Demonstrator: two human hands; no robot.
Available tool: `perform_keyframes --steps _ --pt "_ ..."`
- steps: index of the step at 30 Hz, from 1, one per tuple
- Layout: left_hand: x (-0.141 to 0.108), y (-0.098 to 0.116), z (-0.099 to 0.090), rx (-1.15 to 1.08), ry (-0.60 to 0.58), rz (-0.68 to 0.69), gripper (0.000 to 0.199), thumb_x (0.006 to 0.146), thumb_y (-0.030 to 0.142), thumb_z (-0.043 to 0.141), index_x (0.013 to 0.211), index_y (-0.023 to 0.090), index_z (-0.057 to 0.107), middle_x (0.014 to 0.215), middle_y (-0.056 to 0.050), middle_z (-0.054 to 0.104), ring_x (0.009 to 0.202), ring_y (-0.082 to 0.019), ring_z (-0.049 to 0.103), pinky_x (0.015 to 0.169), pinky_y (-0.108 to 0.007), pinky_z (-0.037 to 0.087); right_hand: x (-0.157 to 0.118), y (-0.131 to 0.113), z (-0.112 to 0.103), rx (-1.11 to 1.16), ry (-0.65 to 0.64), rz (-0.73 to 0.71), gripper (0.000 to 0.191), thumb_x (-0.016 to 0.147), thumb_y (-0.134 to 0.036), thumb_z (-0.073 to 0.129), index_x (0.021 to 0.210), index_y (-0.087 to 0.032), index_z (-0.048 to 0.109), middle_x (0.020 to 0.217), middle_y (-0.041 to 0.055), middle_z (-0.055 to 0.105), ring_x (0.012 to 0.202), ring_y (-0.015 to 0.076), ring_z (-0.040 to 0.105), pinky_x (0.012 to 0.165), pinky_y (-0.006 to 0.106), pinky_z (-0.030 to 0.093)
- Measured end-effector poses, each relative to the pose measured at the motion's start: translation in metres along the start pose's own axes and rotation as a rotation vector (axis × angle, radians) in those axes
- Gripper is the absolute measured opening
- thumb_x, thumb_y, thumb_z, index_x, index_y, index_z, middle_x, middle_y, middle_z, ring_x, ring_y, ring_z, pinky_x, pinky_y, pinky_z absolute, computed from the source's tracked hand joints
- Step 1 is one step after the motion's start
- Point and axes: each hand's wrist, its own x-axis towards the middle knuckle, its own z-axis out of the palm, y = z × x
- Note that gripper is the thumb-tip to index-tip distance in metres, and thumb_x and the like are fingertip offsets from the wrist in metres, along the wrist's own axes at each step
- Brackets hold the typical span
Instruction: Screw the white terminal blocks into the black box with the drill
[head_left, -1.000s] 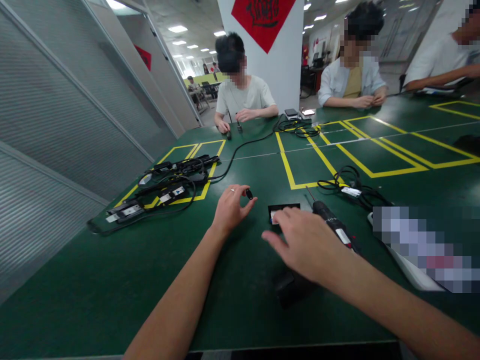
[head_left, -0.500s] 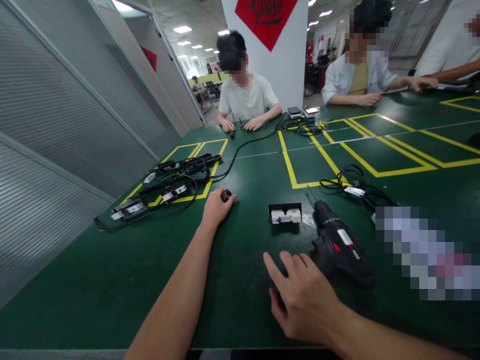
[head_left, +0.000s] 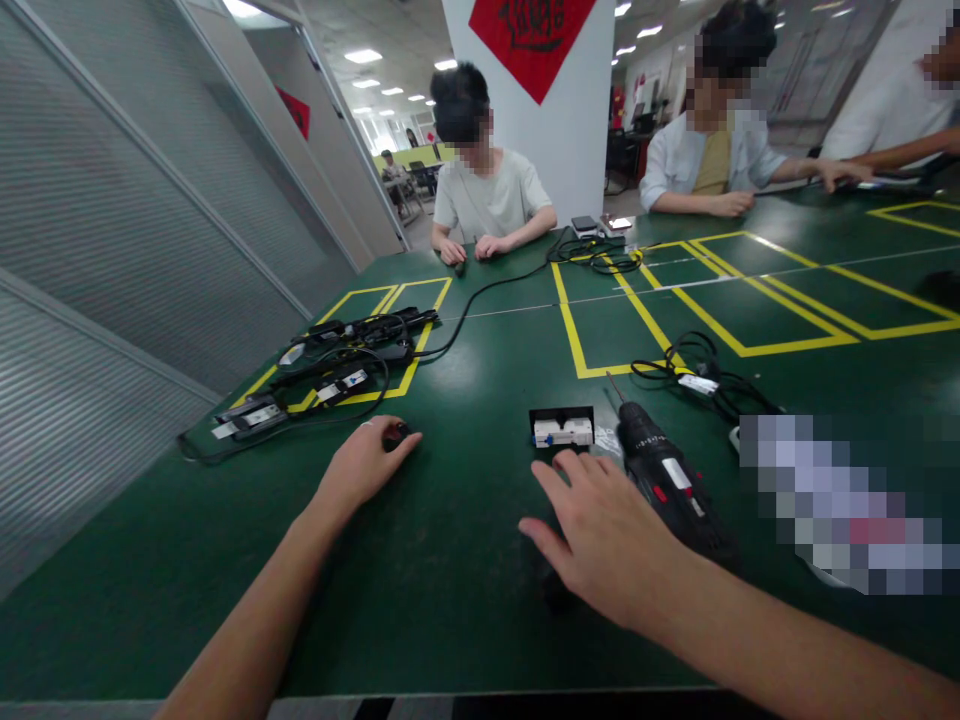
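Note:
On the left half of the green table, my left hand has its fingers curled round a small black object whose kind I cannot make out. My right hand holds nothing visible, thumb and forefinger apart, palm down over the table. Just beyond its fingertips is a white fitting with a blue part, in a black-edged opening. A black cordless drill with red marks lies to the right, its bit pointing away from me; my right hand and forearm cover part of it.
Black cables and adapters lie at the left within yellow tape. More coiled cable lies beyond the drill, and a blurred-out item is at the right. Across the table sit a person in a pale T-shirt and other people.
My left hand has moved left and nearer to me with the black object. My right hand has moved forward toward the white fitting, its thumb spreading outward. The view has shifted slightly.

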Motion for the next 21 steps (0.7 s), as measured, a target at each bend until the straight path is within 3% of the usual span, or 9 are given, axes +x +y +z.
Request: perform_keyframes --steps 4,7,12,21 --pt "-0.041 -0.030 -0.006 0.162 0.029 -0.075 0.050 0.081 0.059 0.045 0.104 0.017 0.058 0.095 -0.010 0.063 0.090 -0.028 0.060 0.079 -0.040 0.048 0.033 0.010 -0.004 -0.099 0.111 0.038 0.038 0.091 -0.038 0.042 0.116 -0.014 0.055 0.099 0.0137 0.059 0.090 0.0287 0.054 0.079 0.044 0.042" --pt "-0.054 -0.042 0.000 0.153 0.097 -0.076 0.050 0.081 0.057 0.046 0.110 0.017 0.055 0.098 -0.009 0.061 0.094 -0.028 0.059 0.082 -0.040 0.047 0.044 0.017 0.007 -0.129 0.160 0.027 0.036 0.090 -0.035 0.042 0.114 -0.013 0.056 0.097 0.0138 0.059 0.088 0.0284 0.053 0.076 0.043 0.042" --pt "-0.050 -0.044 0.006 0.050 0.117 -0.079 0.050 0.083 0.049 0.048 0.122 0.019 0.048 0.099 -0.008 0.060 0.089 -0.025 0.059 0.082 -0.038 0.048 0.042 0.028 0.021 -0.134 0.175 0.010 0.027 0.090 -0.030 0.041 0.103 -0.014 0.060 0.095 0.0131 0.058 0.090 0.0269 0.052 0.078 0.041 0.040" --pt "-0.050 -0.046 -0.002 -0.083 0.020 -0.018 0.044 0.084 0.041 0.046 0.123 0.023 0.051 0.109 -0.008 0.059 0.100 -0.027 0.056 0.087 -0.043 0.046 0.039 0.037 0.023 -0.107 0.208 0.060 0.029 0.090 -0.030 0.040 0.105 -0.013 0.059 0.095 0.0135 0.056 0.088 0.0264 0.051 0.076 0.040 0.041"
